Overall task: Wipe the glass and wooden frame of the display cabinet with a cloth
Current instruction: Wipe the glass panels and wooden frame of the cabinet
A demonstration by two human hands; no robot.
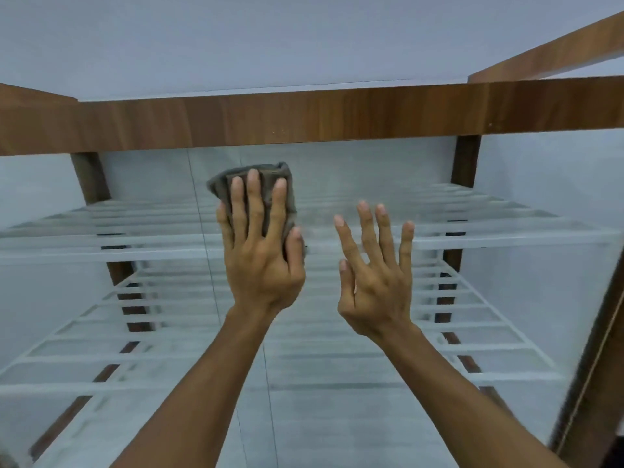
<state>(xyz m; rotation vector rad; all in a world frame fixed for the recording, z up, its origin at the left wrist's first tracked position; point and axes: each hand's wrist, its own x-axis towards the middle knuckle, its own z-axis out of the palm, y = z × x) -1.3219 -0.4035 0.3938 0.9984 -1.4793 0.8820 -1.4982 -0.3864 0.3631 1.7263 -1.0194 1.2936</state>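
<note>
A folded grey cloth (270, 184) lies flat against the cabinet's front glass (337, 383), just below the wooden top rail (337, 113). My left hand (260, 251) presses the cloth to the glass with straight, spread fingers. To its right, my right hand (374, 275) is raised with fingers spread and straight, at or close to the glass; contact is not clear. It holds nothing.
White slatted shelves (472, 238) show behind the glass at two levels. Dark wooden rear posts (464, 163) stand at left and right. A wooden side frame (594, 400) runs down the right edge, and a vertical seam between glass panes (202, 214) passes left of the cloth.
</note>
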